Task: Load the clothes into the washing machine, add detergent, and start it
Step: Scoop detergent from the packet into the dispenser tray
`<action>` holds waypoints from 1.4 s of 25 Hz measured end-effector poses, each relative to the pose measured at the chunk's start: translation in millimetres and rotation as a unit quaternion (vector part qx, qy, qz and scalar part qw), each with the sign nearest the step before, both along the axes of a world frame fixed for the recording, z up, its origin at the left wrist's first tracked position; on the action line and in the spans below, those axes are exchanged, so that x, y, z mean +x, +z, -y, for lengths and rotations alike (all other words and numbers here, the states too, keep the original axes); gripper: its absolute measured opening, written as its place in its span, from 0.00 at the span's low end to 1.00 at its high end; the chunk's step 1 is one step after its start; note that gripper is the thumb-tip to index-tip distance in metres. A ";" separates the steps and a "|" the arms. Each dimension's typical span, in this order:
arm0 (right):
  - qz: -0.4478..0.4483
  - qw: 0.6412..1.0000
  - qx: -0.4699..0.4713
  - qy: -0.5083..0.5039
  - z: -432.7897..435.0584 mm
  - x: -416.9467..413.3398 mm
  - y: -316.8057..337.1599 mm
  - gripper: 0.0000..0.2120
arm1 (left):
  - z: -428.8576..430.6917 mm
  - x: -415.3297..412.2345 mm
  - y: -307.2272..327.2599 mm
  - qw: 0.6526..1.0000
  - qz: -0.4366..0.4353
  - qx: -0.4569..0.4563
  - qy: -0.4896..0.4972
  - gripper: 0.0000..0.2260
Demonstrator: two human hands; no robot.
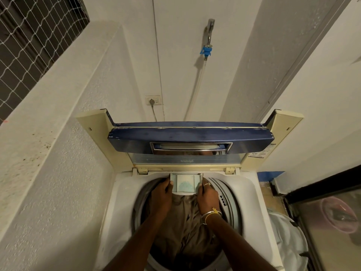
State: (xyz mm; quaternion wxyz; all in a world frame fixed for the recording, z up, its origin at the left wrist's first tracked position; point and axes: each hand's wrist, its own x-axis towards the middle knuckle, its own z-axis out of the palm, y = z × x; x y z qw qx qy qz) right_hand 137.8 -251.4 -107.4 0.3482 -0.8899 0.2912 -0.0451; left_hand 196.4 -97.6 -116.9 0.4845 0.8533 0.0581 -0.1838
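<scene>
A white top-loading washing machine (125,192) stands below me with its blue folding lid (191,135) raised at the back. Brown clothes (185,227) fill the drum. At the drum's rear edge a small white detergent drawer (185,184) sticks out, with pale blue powder in its middle compartment. My left hand (162,194) grips the drawer's left side. My right hand (207,196), with a ring and wrist bands, grips its right side. Both forearms reach over the drum.
A tap with a blue connector (207,50) and white hose hangs on the wall behind. A wall socket (154,100) holds a plug. A white laundry bag (285,237) sits right of the machine, beside a dark glass door (332,212). A ledge and wall close in the left side.
</scene>
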 end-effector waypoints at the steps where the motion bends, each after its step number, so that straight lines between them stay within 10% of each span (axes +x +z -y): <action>1: -0.011 1.000 -0.003 0.005 0.4 0.3 0.0 0.12 | 0.5 0.0 -0.8 1.000 -0.003 0.000 0.001 0.20; 35: -0.107 0.993 -0.025 0.045 5.6 18.3 42.1 0.10 | 4.9 15.9 9.6 0.995 -0.070 -0.066 0.027 0.15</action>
